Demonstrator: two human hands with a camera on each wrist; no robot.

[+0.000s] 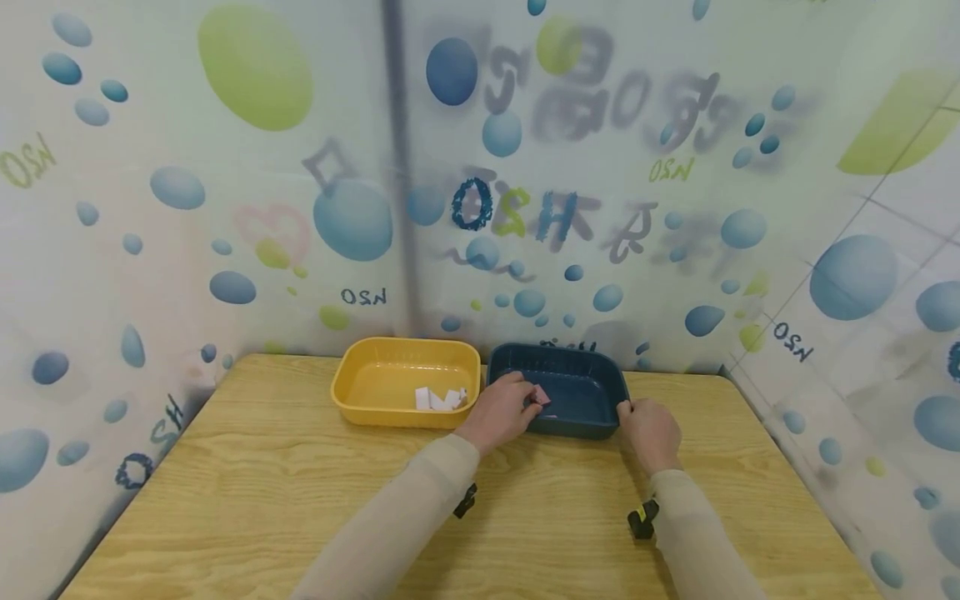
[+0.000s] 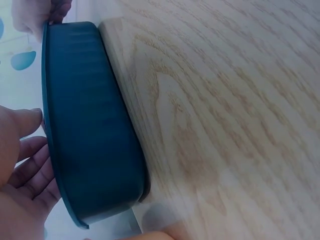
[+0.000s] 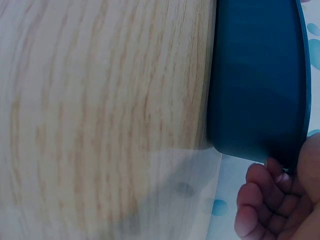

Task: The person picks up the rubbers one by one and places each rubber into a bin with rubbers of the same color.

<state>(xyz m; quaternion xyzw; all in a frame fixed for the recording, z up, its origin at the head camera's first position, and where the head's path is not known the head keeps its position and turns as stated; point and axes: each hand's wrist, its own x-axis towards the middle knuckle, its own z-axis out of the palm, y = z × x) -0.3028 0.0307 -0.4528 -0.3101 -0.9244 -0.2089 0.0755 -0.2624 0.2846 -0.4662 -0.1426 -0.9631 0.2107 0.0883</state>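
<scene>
A dark blue plastic bin point(image 1: 581, 429) stands on the table near the wall. My left hand point(image 1: 498, 411) reaches over its near left rim and pinches a small pink piece of paper point(image 1: 542, 395) between thumb and fingers, inside the bin. In the left wrist view the bin's side wall point(image 2: 90, 120) hides most of what those fingertips hold. At the bin's right end my right hand point(image 1: 652, 433) grips the rim, its fingers curled under the edge in the right wrist view.
Left of the blue bin, close beside it, stands a yellow bin point(image 1: 345, 400) with several white paper pieces point(image 1: 441, 400) in its near right corner. Both bins sit on a wood-grain table point(image 1: 555, 517), backed by a patterned curtain point(image 1: 360, 300). Black wrist cameras point(image 1: 642, 520) are strapped on.
</scene>
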